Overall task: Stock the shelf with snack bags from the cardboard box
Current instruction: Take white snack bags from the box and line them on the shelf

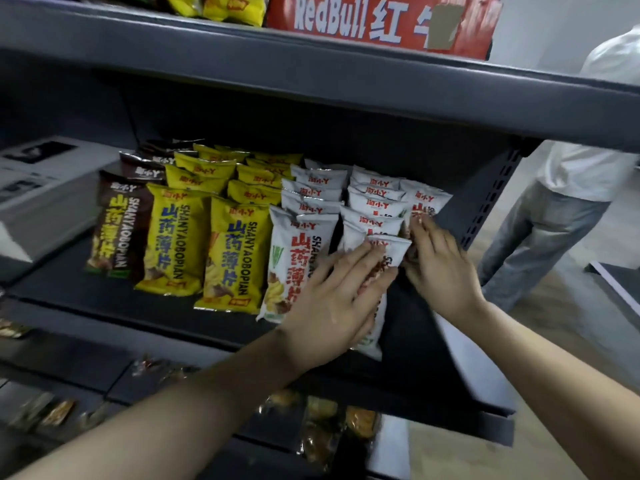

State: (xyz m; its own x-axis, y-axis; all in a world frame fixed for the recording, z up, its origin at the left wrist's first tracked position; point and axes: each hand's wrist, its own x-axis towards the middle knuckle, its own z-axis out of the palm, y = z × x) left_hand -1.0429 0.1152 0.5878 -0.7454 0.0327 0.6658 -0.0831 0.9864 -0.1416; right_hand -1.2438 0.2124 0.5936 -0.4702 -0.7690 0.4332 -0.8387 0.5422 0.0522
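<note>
Dark grey steel shelf (86, 299) is filling the room's near side, glossy foil packs standing on it in rows. From the head camera, the left hand (329, 303) is pressing flat, fingers spread, on the front white bag (389, 249), which is leaning upright, long axis top to bottom. Just right of that bag the right hand (441, 271) is reaching in, fingers straight, touching a crinkly white pack (427, 199) behind it. Left of that bag, yellow bags (173, 237) are lining up. The left hand's nearer, likely squaring it back. No cardboard box is showing.
</note>
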